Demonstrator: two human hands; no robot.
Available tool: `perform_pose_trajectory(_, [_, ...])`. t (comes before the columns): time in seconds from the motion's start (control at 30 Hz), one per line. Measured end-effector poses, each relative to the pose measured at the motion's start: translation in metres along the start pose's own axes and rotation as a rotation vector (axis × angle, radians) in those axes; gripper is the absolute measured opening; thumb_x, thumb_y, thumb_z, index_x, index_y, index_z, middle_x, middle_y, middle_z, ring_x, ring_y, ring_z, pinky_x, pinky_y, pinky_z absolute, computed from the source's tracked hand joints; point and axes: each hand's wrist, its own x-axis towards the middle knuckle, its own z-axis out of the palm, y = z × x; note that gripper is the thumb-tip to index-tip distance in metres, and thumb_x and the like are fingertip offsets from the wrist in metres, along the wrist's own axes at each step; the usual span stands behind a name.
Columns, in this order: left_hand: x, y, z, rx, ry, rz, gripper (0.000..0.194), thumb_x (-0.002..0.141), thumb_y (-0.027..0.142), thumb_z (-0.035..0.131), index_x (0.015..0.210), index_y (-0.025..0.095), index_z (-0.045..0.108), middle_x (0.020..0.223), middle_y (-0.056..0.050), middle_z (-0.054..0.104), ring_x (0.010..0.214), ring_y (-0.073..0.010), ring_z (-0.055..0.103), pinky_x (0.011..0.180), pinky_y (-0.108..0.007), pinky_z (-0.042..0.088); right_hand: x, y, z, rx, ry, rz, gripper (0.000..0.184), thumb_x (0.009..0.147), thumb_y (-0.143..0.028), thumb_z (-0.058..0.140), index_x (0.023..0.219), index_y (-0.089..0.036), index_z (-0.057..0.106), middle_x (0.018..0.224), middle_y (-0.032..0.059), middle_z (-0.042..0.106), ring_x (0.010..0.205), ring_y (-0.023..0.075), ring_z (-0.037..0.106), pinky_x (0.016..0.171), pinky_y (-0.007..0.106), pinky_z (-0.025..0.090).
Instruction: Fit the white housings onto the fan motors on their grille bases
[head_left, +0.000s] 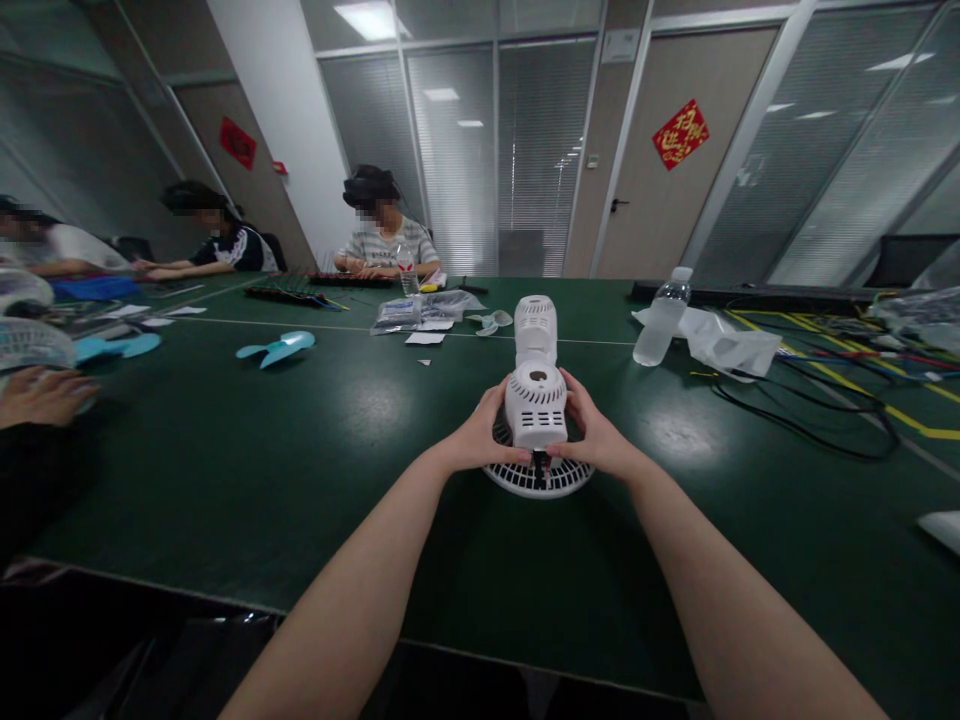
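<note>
A white fan body point(537, 400) with slotted vents stands between my hands, its grille point(538, 488) face down on the green table. From the left, my left hand point(484, 430) wraps the housing, thumb at its near lower edge. My right hand point(592, 428) grips the opposite side in the same way, its thumb also near that edge. Dark and reddish parts, perhaps wires, show just below the thumbs. The fan's narrower stand part points away from me.
Blue fan blades point(277, 349) lie to the left. A co-worker's hand point(45, 395) rests by another fan at far left. A water bottle point(664, 318), plastic wrap point(731, 345) and black cables point(817, 425) are on the right. Plastic bags point(420, 312) lie farther back.
</note>
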Motion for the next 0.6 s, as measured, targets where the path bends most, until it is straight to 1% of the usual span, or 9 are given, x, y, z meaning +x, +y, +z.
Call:
perform_pose_trajectory(0.1, [0.0001,0.0007,-0.0012,-0.042,-0.011,-0.023,0.123,0.065,0.043,0.088,0.159,0.025,0.011,0.164,-0.017,0.025,0.151,-0.0402,0.024,0.123,-0.063,0.020,-0.0005,0.0002,-0.0011,0.001,-0.002,0.020,0.118,0.067,-0.034,0.090,0.158,-0.036,0.015,0.159,0.0107,0.035,0.151,0.0372,0.030,0.123,0.062,0.023])
perform_pose_trajectory(0.17, [0.0001,0.0006,-0.0017,-0.098,-0.019,-0.022,0.124,0.066,0.041,0.088,0.159,0.026,0.008,0.163,-0.018,0.028,0.151,-0.0392,0.027,0.123,-0.062,0.022,-0.0008,0.0010,-0.0019,0.002,-0.001,0.043,0.113,0.067,-0.034,0.089,0.156,-0.035,0.020,0.159,0.0106,0.036,0.151,0.0371,0.028,0.123,0.063,0.023])
perform_pose_trajectory(0.23, [0.0000,-0.0001,-0.0024,-0.114,-0.031,-0.029,0.120,0.066,0.040,0.087,0.158,0.025,0.011,0.160,-0.018,0.032,0.149,-0.0388,0.031,0.122,-0.063,0.025,-0.0009,0.0021,-0.0020,0.016,0.004,0.059,0.111,0.067,-0.033,0.090,0.155,-0.034,0.023,0.158,0.0113,0.038,0.151,0.0370,0.029,0.123,0.063,0.023])
perform_pose_trajectory(0.37, [0.0001,-0.0020,-0.0032,-0.044,-0.034,-0.054,0.114,0.064,0.041,0.088,0.155,0.024,0.023,0.157,-0.017,0.035,0.145,-0.0404,0.036,0.119,-0.064,0.029,-0.0005,0.0031,-0.0003,0.051,0.005,0.034,0.110,0.066,-0.031,0.091,0.153,-0.031,0.023,0.158,0.0133,0.038,0.150,0.0361,0.032,0.123,0.061,0.026])
perform_pose_trajectory(0.47, [0.0007,-0.0038,-0.0024,-0.030,-0.028,-0.042,0.115,0.062,0.041,0.089,0.155,0.023,0.023,0.157,-0.017,0.036,0.144,-0.0410,0.036,0.118,-0.064,0.031,0.0000,0.0028,-0.0009,0.039,-0.008,0.022,0.111,0.065,-0.030,0.091,0.153,-0.031,0.022,0.158,0.0136,0.037,0.150,0.0356,0.033,0.123,0.060,0.025])
perform_pose_trajectory(0.6, [0.0019,-0.0047,-0.0003,-0.005,-0.017,-0.027,0.117,0.062,0.041,0.088,0.156,0.023,0.022,0.157,-0.018,0.035,0.145,-0.0416,0.035,0.119,-0.065,0.027,0.0001,0.0017,-0.0037,0.003,-0.033,0.016,0.113,0.066,-0.031,0.091,0.154,-0.032,0.019,0.160,0.0127,0.035,0.151,0.0351,0.031,0.124,0.060,0.023])
